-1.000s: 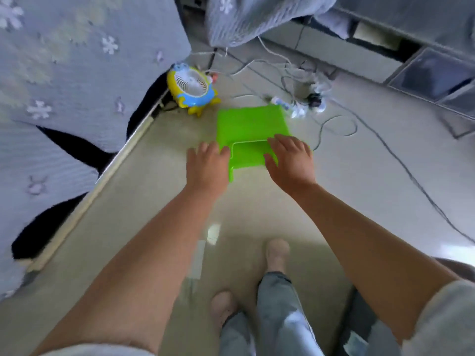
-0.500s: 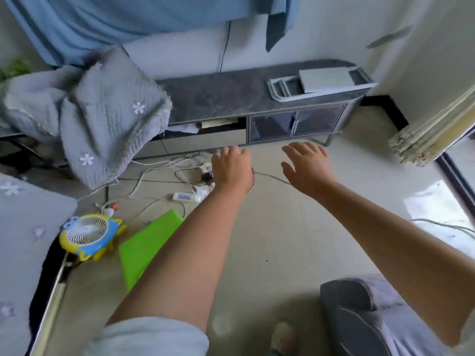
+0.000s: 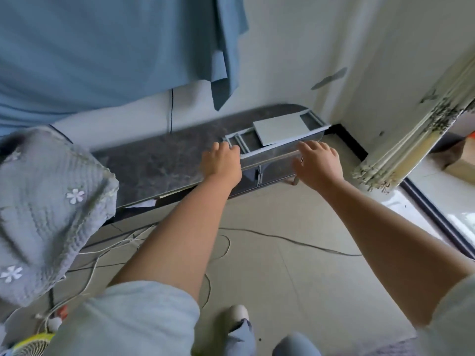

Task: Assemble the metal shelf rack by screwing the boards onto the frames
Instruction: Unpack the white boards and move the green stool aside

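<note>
The left hand (image 3: pixel 221 164) was held loosely curled beside the white metal frames (image 3: pixel 237 141); the right hand (image 3: pixel 317 163) was spread near the cabinet (image 3: pixel 159 160) edge.

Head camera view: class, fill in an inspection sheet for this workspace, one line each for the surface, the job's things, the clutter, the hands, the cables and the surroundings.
Surface: dark marbled cabinet top, low against the wall, above a pale tiled floor.
Job's things: grey metal frames lie flat on the cabinet's right end, a pale board on top of them; no screws seen.
Clutter: grey flowered blanket piled at left; yellow fan at the bottom left corner.
Hands: left hand at the frames' near left corner, contact unclear; right hand open, fingers spread, beside the cabinet's front edge.
Cables: white and dark cables trail across the floor.
Surroundings: blue curtain, white wall, bundled blinds at right.
</note>
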